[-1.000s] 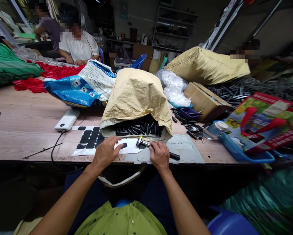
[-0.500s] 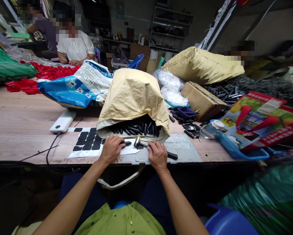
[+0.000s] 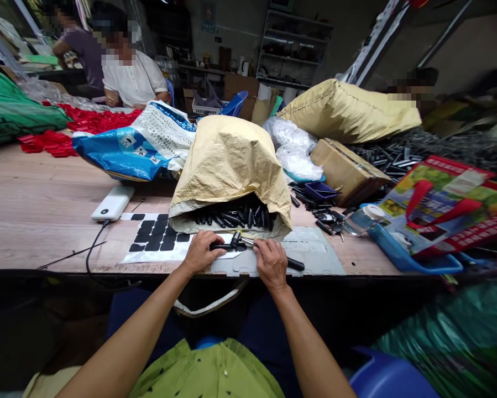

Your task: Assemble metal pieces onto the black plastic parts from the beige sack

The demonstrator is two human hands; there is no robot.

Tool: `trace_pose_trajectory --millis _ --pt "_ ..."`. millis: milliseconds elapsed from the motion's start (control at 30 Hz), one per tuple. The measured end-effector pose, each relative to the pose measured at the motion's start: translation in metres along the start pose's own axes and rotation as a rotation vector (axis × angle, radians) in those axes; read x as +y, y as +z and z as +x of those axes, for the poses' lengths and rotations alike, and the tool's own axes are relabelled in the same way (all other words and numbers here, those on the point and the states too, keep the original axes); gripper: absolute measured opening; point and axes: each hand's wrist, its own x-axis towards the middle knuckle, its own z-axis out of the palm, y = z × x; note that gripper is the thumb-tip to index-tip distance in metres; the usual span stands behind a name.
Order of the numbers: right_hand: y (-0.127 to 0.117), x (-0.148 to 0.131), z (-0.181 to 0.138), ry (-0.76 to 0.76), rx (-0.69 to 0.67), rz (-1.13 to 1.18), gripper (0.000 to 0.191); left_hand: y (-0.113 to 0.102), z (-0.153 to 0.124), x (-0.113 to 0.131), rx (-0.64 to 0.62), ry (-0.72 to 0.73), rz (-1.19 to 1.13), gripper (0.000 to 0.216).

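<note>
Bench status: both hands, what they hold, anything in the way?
Left hand holding black piece. Right hand gripping hammer, head close to black piece. Sack just beyond, perhaps crowding hammer.

Bearings from mid near table (image 3: 41,177) edge: white power bank (image 3: 113,203), cabled, 10 o'clock; blue-and-white bag (image 3: 136,145), 11, red pieces (image 3: 99,118) behind; brown carton (image 3: 343,172), 2; clear bottle (image 3: 358,222) just beside shopping bag (image 3: 447,196), toward 3.
</note>
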Motion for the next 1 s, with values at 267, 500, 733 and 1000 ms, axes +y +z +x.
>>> trace_pose_trajectory --millis 267,500,733,1000 --pt "-0.019 -0.007 0.002 -0.026 -0.075 0.157 0.027 -0.004 0.001 0.004 -0.032 -0.071 -0.024 0.020" --pt "-0.032 -0.021 -0.003 -0.003 -0.061 0.247 0.027 -0.003 0.002 0.006 -0.035 -0.087 -0.009 0.020" --pt "-0.034 -0.028 0.001 -0.011 -0.080 0.186 0.025 -0.001 0.002 0.005 -0.025 -0.079 0.011 0.019" --pt "-0.021 -0.039 0.005 -0.019 -0.133 0.242 0.026 -0.004 0.003 0.006 -0.059 -0.095 0.020 0.022"
